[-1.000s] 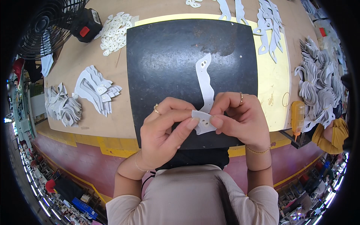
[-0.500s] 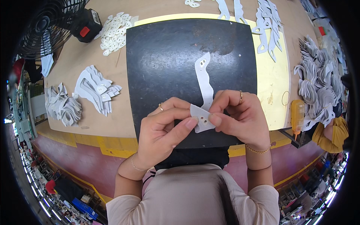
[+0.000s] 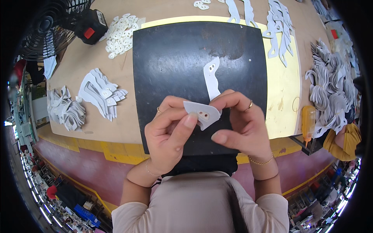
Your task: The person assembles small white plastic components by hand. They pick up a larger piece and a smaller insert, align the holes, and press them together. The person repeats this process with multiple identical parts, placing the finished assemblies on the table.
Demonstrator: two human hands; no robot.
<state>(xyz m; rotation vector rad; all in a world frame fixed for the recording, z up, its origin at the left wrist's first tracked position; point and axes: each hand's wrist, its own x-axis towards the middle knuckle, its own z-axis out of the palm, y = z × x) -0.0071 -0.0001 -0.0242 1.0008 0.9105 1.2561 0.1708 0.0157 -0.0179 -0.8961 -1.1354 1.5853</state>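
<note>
A light grey fabric piece [image 3: 210,119] with a small pale oval patch [image 3: 202,114] that has two holes is pinched between the thumb and fingers of my left hand [image 3: 167,130]. My right hand [image 3: 243,124] is beside it, its fingertips touching the piece's right edge from behind while the thumb stands apart. Beyond my hands, a wavy grey strip [image 3: 212,81] lies on the black mat [image 3: 167,62], with a second holed patch at its far end. It runs toward the held piece; my fingers hide whether they join.
Loose oval patches [image 3: 120,37] lie heaped at the far left beside a black fan [image 3: 44,25]. Cut grey pieces [image 3: 101,93] are stacked left; bundles [image 3: 330,85] lie right, near an orange bottle [image 3: 308,122]. More strips [image 3: 279,29] rest on yellow sheet [image 3: 285,85].
My right thumb has come off the fabric piece and moved away from the fingers. The held end has shifted slightly up and left and is tilted, with my left hand still pinching it.
</note>
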